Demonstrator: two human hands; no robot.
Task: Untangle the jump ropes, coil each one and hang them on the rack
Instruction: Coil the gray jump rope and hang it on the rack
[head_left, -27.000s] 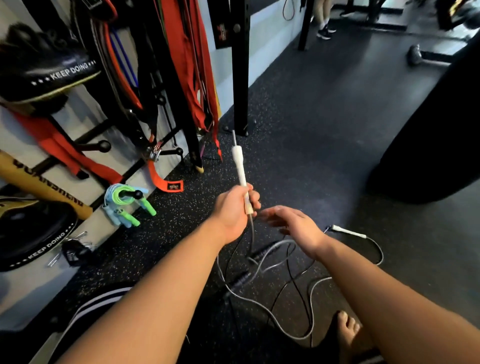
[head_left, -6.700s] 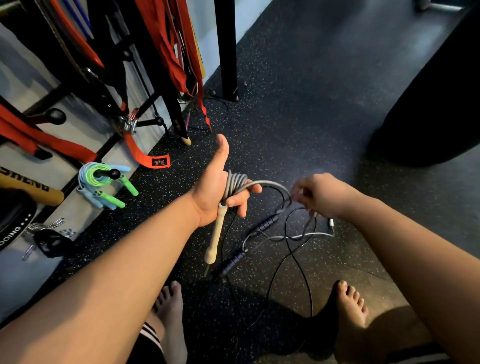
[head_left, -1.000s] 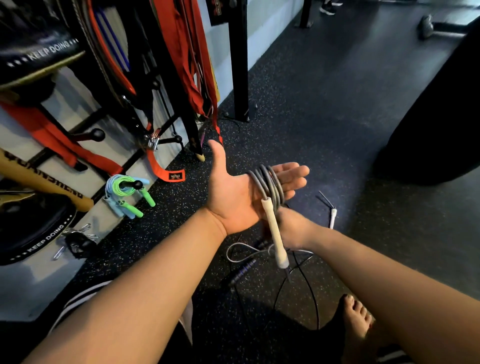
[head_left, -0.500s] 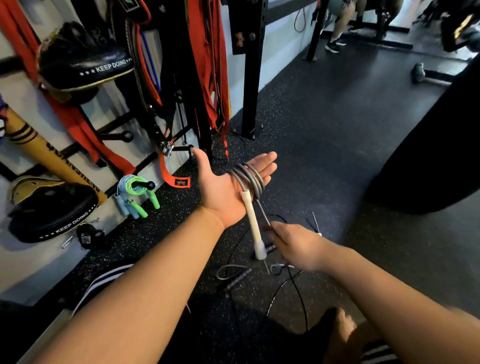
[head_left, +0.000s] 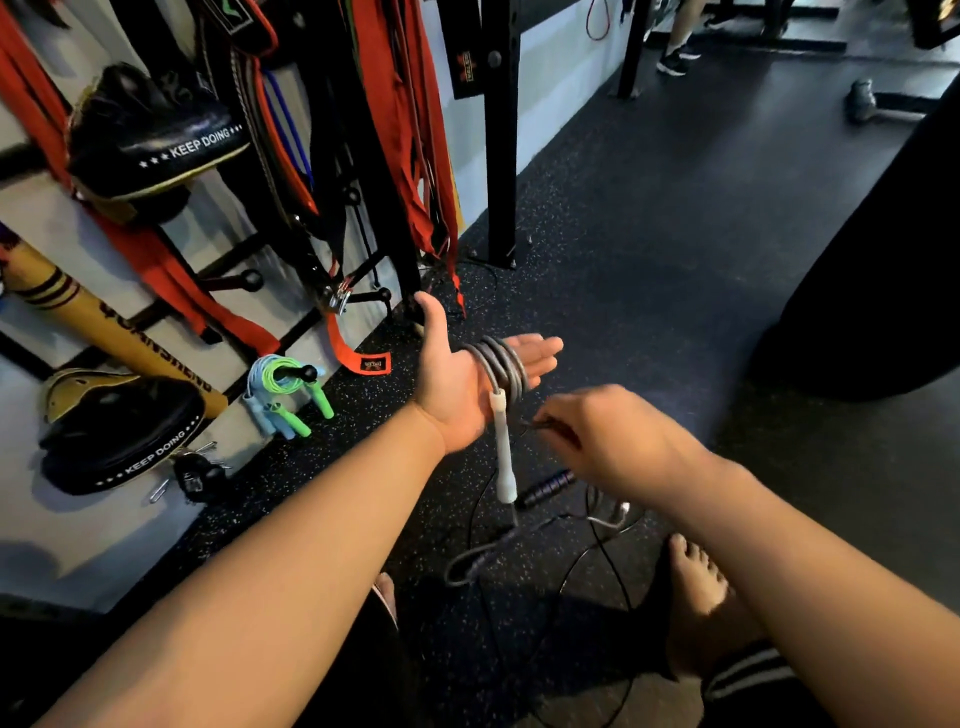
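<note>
Head cam: left hand (head_left: 454, 387) is lying open, palm up, fingers straight and pointing forward-right. It's carrying the grey rope (head_left: 503, 364) as several turns wrapped across the palm near the finger bases. 1 white handle (head_left: 503, 452) is hanging off the coil, long axis pointing down at the floor (head_left: 675, 234).

Right hand (head_left: 610, 439) is hovering just right of the coil and a little lower, fingers curled, pinching a dark strand (head_left: 532, 423). Blur is hiding which rope that strand belongs to.

Loose grey rope is trailing on the floor below both hands, mixed in with the black rope (head_left: 545, 488).

I'm judging this as mid-coil. Slack is sitting below and right, so the right hand is nearer for feeding the next turn over the left fingers. Rack (head_left: 244, 280) is standing left of the left hand, so that hand is looking better placed for hanging.
</note>
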